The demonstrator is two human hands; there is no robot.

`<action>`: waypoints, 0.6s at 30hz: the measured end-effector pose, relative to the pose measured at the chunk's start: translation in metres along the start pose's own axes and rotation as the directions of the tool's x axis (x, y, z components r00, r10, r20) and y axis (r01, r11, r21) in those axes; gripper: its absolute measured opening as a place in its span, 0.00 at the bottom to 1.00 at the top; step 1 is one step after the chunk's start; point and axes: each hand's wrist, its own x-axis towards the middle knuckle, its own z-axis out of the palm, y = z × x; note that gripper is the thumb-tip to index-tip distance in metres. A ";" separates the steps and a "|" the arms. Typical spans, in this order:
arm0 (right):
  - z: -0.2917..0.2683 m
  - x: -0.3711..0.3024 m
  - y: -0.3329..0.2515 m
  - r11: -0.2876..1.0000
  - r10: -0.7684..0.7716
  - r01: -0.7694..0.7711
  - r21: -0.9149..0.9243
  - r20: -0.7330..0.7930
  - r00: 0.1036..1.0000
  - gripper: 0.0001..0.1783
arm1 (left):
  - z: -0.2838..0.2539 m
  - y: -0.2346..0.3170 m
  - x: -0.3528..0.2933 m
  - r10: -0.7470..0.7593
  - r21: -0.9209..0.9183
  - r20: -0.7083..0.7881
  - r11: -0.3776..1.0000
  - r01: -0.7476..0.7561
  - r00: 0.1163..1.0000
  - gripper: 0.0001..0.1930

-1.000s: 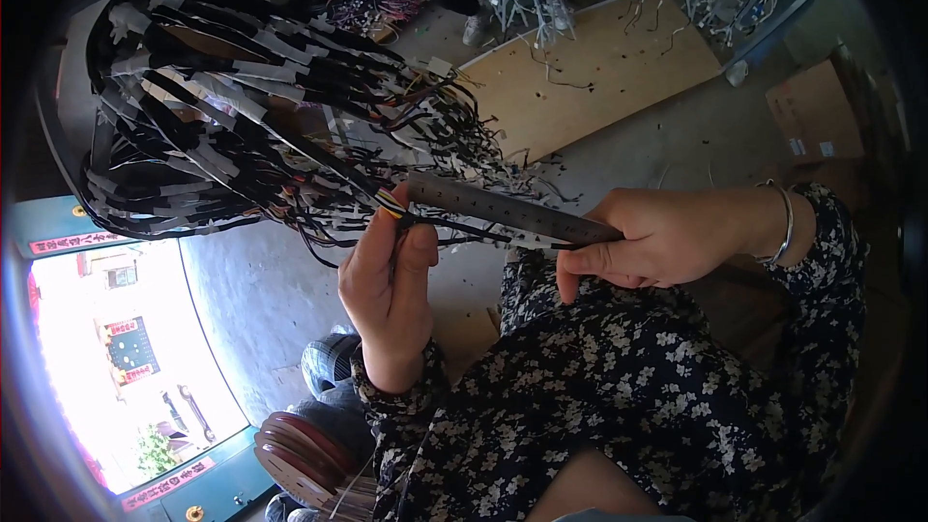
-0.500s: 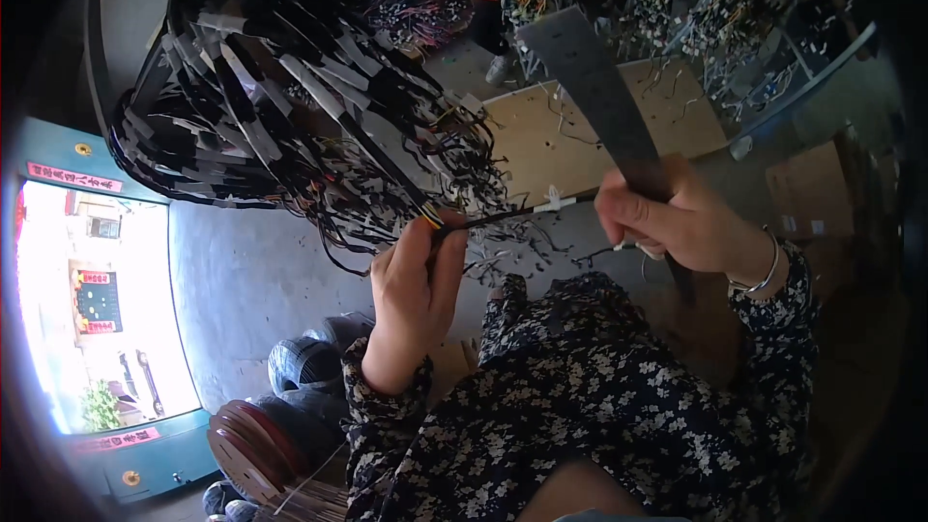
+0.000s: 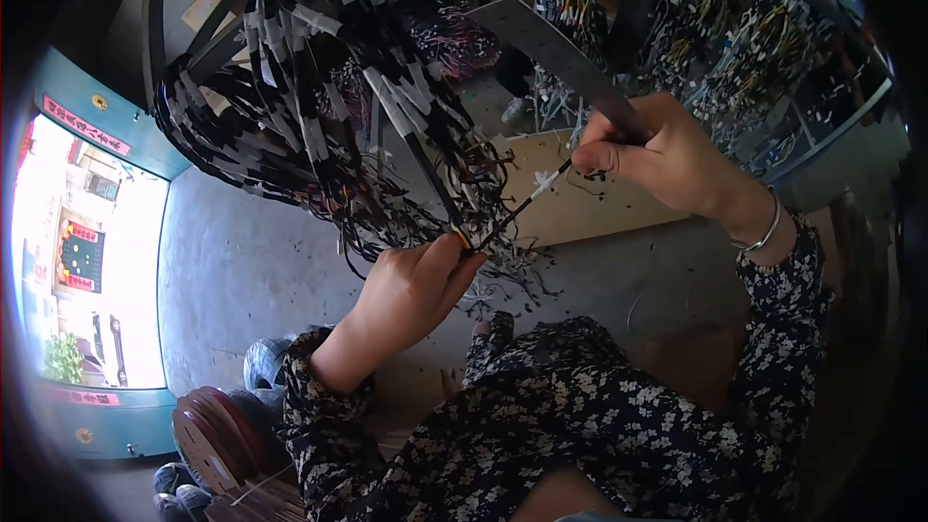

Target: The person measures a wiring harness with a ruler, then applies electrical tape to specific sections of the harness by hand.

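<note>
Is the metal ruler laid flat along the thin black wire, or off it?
Off it: the ruler slants up-left from the right hand, while the wire runs down-left to the left hand.

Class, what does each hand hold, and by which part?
Left hand: cable, pinched where yellow wire shows. Right hand: metal ruler by its lower end, and apparently the end of a thin branch.

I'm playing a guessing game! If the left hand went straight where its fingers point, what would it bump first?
The left hand would probably meet the white piece on the dark cable it pinches, then the right hand. Depth is hard to judge.
</note>
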 end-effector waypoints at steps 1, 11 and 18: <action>0.002 -0.002 -0.002 0.999 0.029 -0.029 -0.014 0.033 0.999 0.10 | 0.000 0.001 -0.003 0.026 -0.007 0.017 1.000 -0.026 1.000 0.12; 0.006 0.002 0.021 0.999 -0.001 0.000 -0.052 -0.009 1.000 0.12 | 0.000 0.004 -0.010 0.048 -0.190 0.052 0.981 -0.038 0.998 0.13; 0.073 -0.084 0.057 0.803 0.114 -0.251 0.541 0.274 0.955 0.20 | 0.045 0.020 -0.024 -0.571 -0.770 -0.114 0.568 0.290 0.813 0.07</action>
